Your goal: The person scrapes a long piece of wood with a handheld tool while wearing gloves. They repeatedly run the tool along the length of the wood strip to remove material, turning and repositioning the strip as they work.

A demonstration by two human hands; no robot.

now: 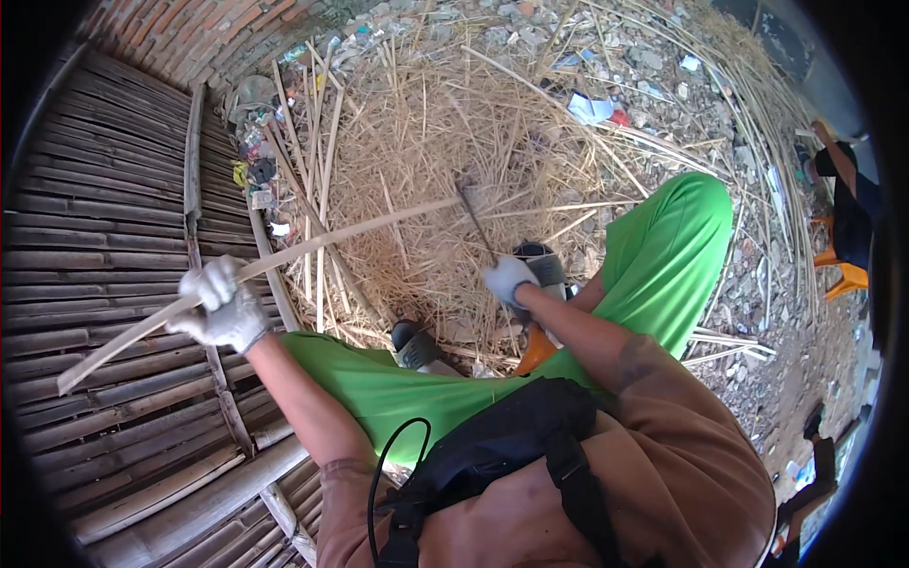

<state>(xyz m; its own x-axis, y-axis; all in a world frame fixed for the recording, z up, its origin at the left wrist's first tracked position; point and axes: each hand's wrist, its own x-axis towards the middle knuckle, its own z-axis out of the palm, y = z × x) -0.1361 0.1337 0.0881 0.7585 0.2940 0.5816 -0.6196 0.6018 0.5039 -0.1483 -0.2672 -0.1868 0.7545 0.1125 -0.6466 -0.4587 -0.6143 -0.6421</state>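
My left hand (222, 305), in a white glove, is closed around a long pale bamboo strip (350, 235). The strip slants from the lower left up to the middle of the view. In my right hand (511, 281), also gloved, is a knife (476, 223) with a thin dark blade pointing up and away. The blade's tip is close to the strip's far end; whether they touch I cannot tell. The knife's handle is hidden in my fist. Under both, a heap of bamboo shavings (426, 142) spreads over the ground.
A bamboo slat panel (104, 227) stands at the left, below a brick wall (189, 38). Several loose bamboo strips (327, 180) lie beside the shavings. Rubble and litter (644, 66) cover the ground at the right. Another person (857, 194) is at the far right near an orange stool (840, 270).
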